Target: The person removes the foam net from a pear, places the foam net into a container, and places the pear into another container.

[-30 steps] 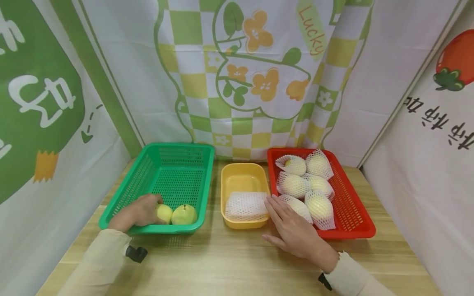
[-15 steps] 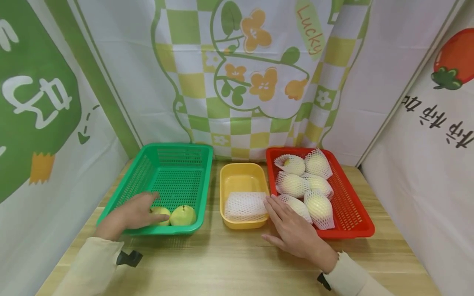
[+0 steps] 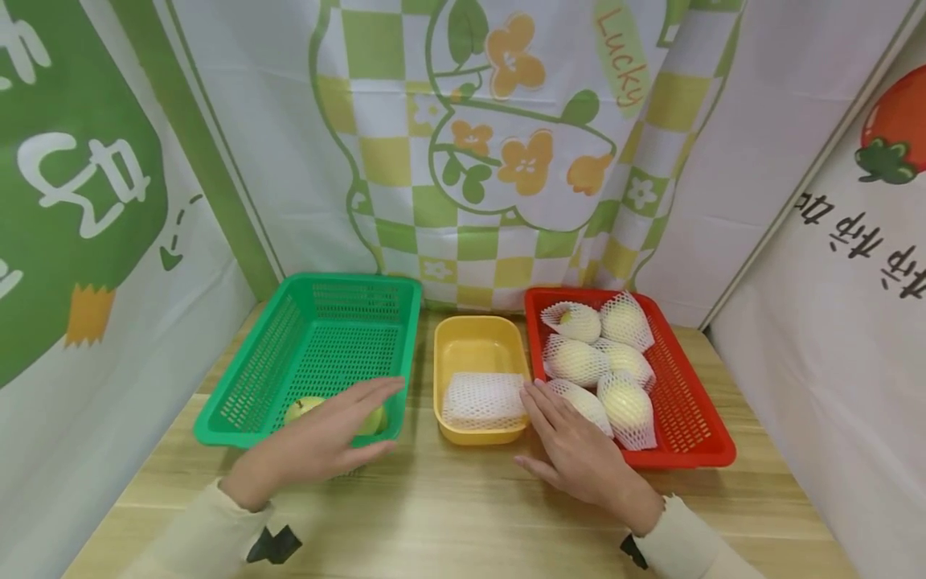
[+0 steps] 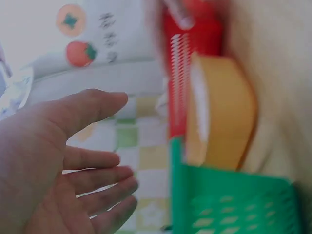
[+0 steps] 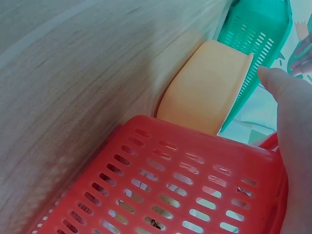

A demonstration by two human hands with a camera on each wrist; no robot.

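Note:
My left hand (image 3: 321, 442) hovers above the front edge of the green basket (image 3: 350, 350), fingers straight. The left wrist view confirms a bare palm with nothing in it. Two yellow-green pears lie in that basket: one pear (image 3: 302, 407) partly hidden behind my hand, the other pear (image 3: 374, 421) mostly covered by it. My right hand (image 3: 582, 458) rests with extended fingers on the near left corner of the red basket (image 3: 690, 418), fingertips beside the yellow tray (image 3: 477, 354). White foam net sleeves (image 3: 485, 400) lie stacked in the tray's near half.
Several pears in foam nets (image 3: 625, 406) fill the left part of the red basket. The three containers stand side by side on a wooden table (image 3: 441, 515). A printed curtain (image 3: 499, 265) hangs close behind them.
My left hand has come off the left pear inside the green basket, risen and moved right, holding nothing. The right hand has stayed at the red basket's corner.

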